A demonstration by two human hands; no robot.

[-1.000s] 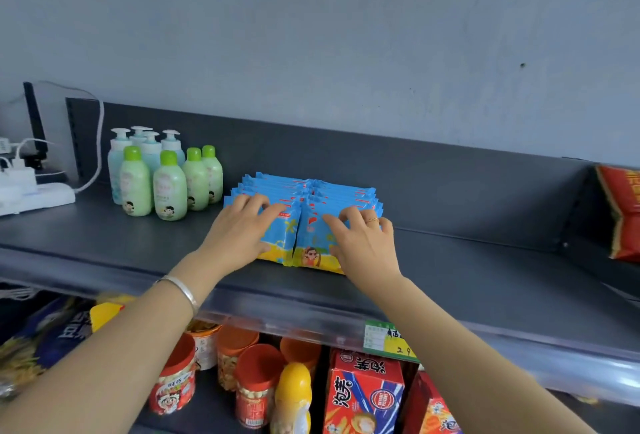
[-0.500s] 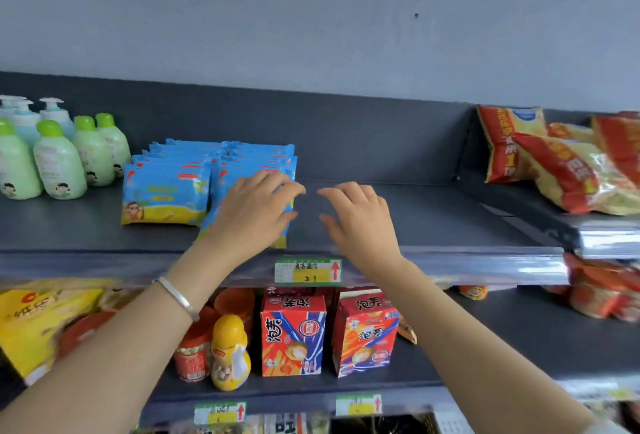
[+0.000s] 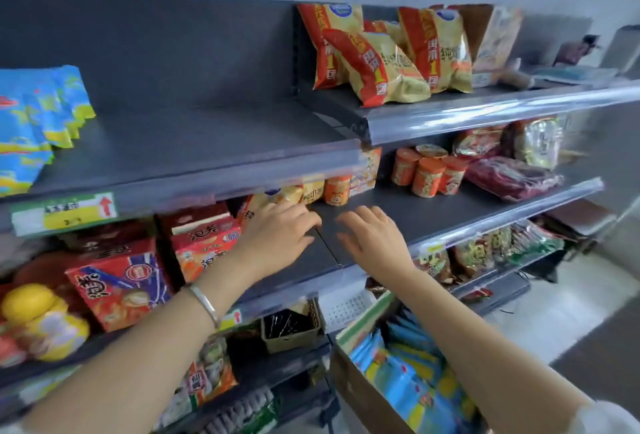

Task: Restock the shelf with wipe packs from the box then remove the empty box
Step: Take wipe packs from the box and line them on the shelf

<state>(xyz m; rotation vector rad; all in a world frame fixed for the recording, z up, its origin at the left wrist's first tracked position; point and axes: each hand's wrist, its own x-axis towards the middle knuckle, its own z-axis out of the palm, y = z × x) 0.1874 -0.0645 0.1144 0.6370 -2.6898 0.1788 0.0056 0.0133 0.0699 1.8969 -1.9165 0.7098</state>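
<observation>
Blue and yellow wipe packs [image 3: 38, 122] stand in rows at the far left of the dark top shelf [image 3: 194, 143]. A cardboard box [image 3: 363, 395] sits low at the bottom right, with several more blue wipe packs [image 3: 412, 374] inside it. My left hand [image 3: 280, 236] and my right hand [image 3: 374, 239] hover side by side in front of the second shelf, both with fingers apart and holding nothing. They are well away from the stocked packs and above the box.
Red and yellow snack bags [image 3: 388, 53] lie on the upper right shelf. Orange cups [image 3: 426, 170] and red snack boxes [image 3: 121, 281] fill the second shelf. A small open carton [image 3: 291, 329] sits lower down. Pale floor [image 3: 568, 316] shows at the right.
Both hands have left the wipe packs on the top shelf and dropped down and to the right. The view has swung right and down, bringing the box of packs into sight.
</observation>
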